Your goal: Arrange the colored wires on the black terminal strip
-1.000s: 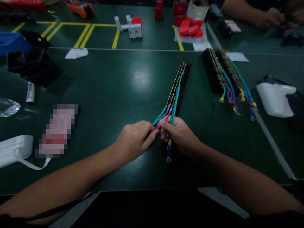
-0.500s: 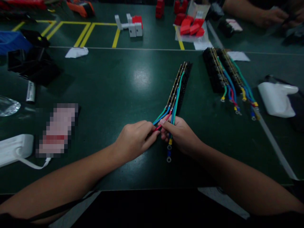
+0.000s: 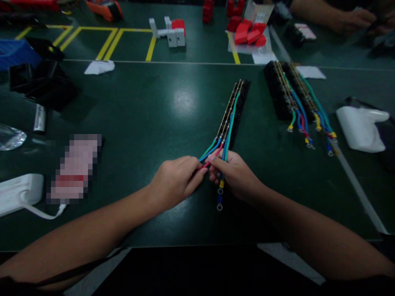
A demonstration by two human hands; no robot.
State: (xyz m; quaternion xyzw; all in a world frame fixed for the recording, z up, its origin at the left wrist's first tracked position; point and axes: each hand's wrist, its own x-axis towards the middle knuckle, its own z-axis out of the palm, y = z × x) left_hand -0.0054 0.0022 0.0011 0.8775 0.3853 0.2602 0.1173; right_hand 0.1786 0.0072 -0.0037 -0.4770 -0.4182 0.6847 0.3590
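Observation:
A long black terminal strip (image 3: 237, 107) lies slanted on the dark green table (image 3: 148, 123), with green, blue and red wires (image 3: 226, 139) running from it toward me. My left hand (image 3: 175, 181) is closed, pinching the near ends of the red and blue wires. My right hand (image 3: 234, 174) is closed round the green and blue wires, whose ring terminals (image 3: 219, 197) hang below its fingers. The two hands touch at the fingertips.
Two more wired black strips (image 3: 288, 92) lie at the right, beside a white object (image 3: 359, 127). Red parts (image 3: 248, 35) and a white-and-red block (image 3: 171, 33) sit at the back. Black trays (image 3: 40, 84) and a white device (image 3: 18, 193) are at the left. Another person's arms (image 3: 333, 16) work at the far right.

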